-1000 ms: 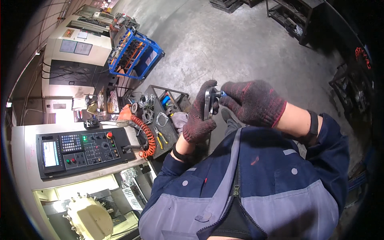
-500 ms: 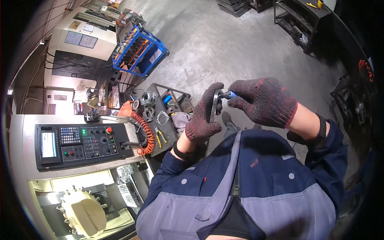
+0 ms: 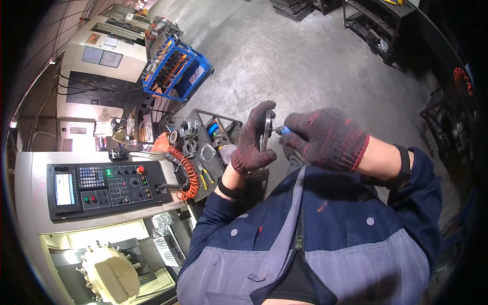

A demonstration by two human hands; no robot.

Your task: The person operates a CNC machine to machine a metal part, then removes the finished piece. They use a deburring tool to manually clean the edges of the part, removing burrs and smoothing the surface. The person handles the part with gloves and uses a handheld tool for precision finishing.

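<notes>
In dark knitted gloves with red flecks, both hands are raised in front of my chest. My left hand [image 3: 251, 142] grips a flat metal part [image 3: 266, 131], seen nearly edge-on, between thumb and fingers. My right hand [image 3: 330, 138] is closed around a blue-handled hand tool [image 3: 284, 130] with a dark, tapered tip. That tip points left at the face of the metal part, very near it; whether they touch I cannot tell. The glove covers most of the tool's handle.
On my left stands a machine with a control panel [image 3: 101, 185] and a coiled orange hose [image 3: 189, 175]. Beyond my left hand, a dark bench [image 3: 216, 165] holds metal rings [image 3: 207, 152] and yellow-handled pliers [image 3: 204, 177]. Farther off is a blue cart [image 3: 185, 94].
My right hand has shifted slightly left and down with the tool. My left hand has moved a little left, turning the metal part more upright.
</notes>
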